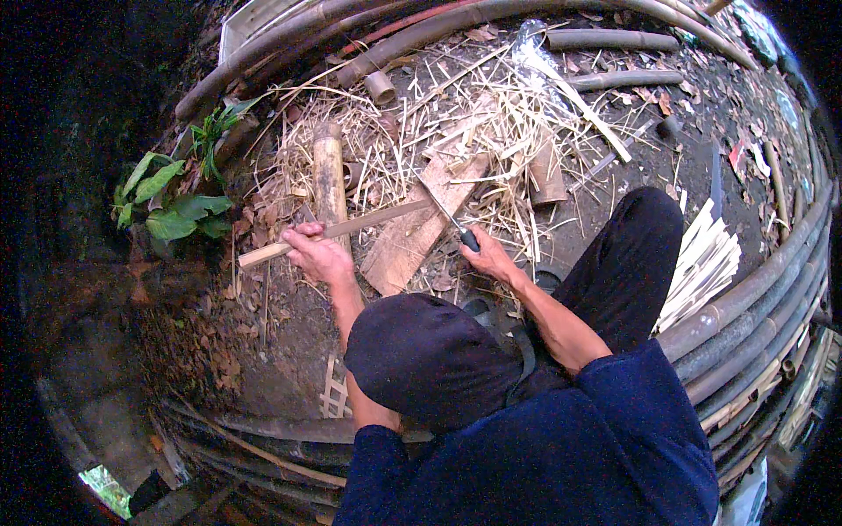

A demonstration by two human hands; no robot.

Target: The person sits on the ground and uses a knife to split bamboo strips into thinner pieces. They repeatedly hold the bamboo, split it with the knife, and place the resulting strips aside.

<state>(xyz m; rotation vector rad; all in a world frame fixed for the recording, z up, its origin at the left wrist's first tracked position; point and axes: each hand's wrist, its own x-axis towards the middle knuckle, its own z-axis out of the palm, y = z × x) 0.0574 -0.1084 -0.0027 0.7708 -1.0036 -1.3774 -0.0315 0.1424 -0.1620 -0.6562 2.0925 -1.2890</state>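
My left hand (317,255) is closed around a long pale bamboo strip (377,216), which slants up to the right. In my right hand (491,255) is the dark handle of a knife (451,216). Its thin blade points up and left, crossing the strip near the strip's far end. Below that crossing lies a flat wooden board (412,243) on the ground. A thick bamboo section (330,175) lies just beyond my left hand. My right-hand fingertips are partly hidden behind the handle.
Pale shavings (403,131) are heaped beyond the board. Split strips (702,267) lie in a bundle at the right. Dark bamboo poles (745,324) run along the right edge, with more poles (474,22) at the far side. A leafy plant (171,206) grows at left.
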